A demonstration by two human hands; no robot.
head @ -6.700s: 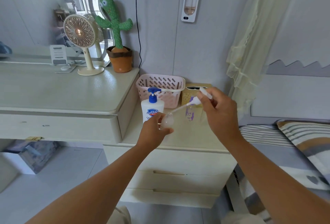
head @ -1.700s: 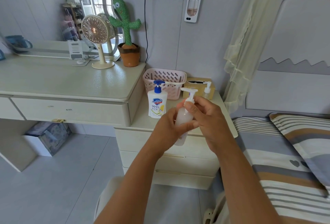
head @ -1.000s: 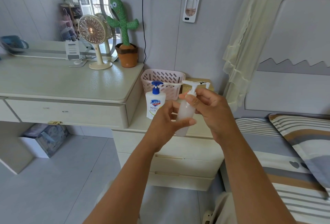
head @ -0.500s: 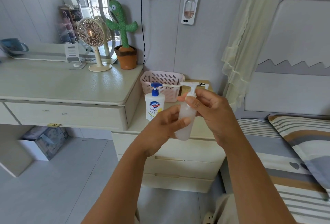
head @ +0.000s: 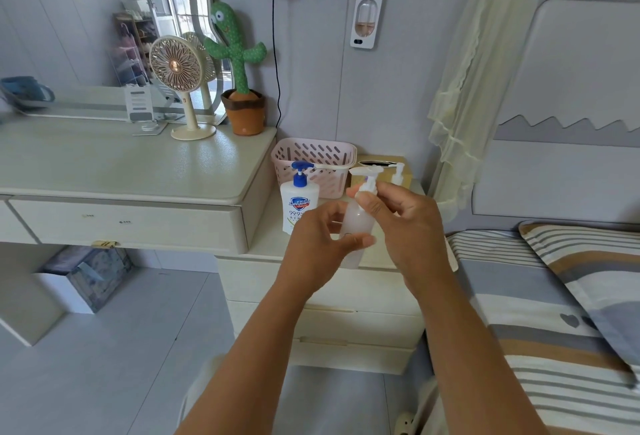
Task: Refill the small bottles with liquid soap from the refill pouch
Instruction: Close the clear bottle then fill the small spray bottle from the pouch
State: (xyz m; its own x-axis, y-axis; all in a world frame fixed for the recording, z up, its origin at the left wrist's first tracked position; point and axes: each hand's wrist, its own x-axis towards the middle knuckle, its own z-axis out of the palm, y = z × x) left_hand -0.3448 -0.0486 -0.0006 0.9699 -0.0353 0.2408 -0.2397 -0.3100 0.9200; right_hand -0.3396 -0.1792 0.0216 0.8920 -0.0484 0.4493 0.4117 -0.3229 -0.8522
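- The small frosted bottle (head: 357,223) is held over the nightstand's (head: 266,244) front edge. The left hand (head: 317,247) curls round its body, and the right hand (head: 407,226) pinches its pump top (head: 367,185).
- A blue-capped soap bottle (head: 294,199) stands just behind the left hand, partly hidden by it.
- A pink basket (head: 313,154) and a second small bottle (head: 397,174) sit farther back.

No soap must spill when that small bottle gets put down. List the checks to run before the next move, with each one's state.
1. Left hand grips the small bottle round its body: ok.
2. Right hand pinches the pump at its collar: ok.
3. Pump screwed fully home: cannot tell.
4. Bottle held near upright: ok.
5. Bare nightstand top beside the Safeguard bottle for set-down: ok.
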